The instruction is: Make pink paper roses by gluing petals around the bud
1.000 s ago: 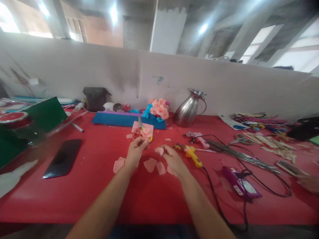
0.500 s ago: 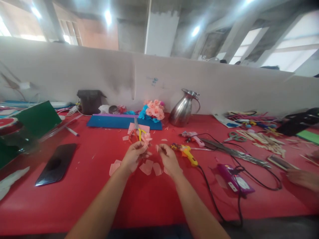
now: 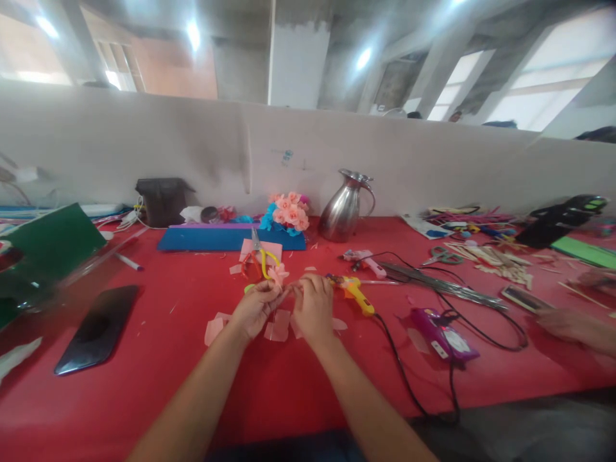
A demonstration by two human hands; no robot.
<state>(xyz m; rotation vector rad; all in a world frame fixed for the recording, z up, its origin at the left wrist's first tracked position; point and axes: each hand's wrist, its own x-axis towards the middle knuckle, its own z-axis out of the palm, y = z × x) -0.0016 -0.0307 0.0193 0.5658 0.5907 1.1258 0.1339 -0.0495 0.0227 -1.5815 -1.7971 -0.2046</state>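
My left hand (image 3: 255, 311) is closed in a pinch on a small pink paper flower (image 3: 278, 274), whose petals rise above the fingertips. Close beside it, my right hand (image 3: 314, 308) is also closed, its fingertips meeting the flower's base and pressing a pink paper petal there, mostly hidden by the fingers. Cut pink paper pieces (image 3: 278, 326) lie on the red table under and around both hands. Just beyond the flower rest yellow-handled scissors (image 3: 264, 256) on a pink paper sheet (image 3: 274, 249). To the right of my right hand lies a yellow glue gun (image 3: 357, 295).
A finished pink flower bunch (image 3: 291, 212) and a steel jug (image 3: 344, 208) stand at the back. A phone (image 3: 99, 327) lies left. A pink glue gun (image 3: 370, 263), cables and a purple power box (image 3: 445, 337) lie right. Another person's hand (image 3: 568, 324) is at far right.
My right hand has moved left to the flower in my left hand, bringing its pinched petal against the base. The view has shifted slightly to the right.
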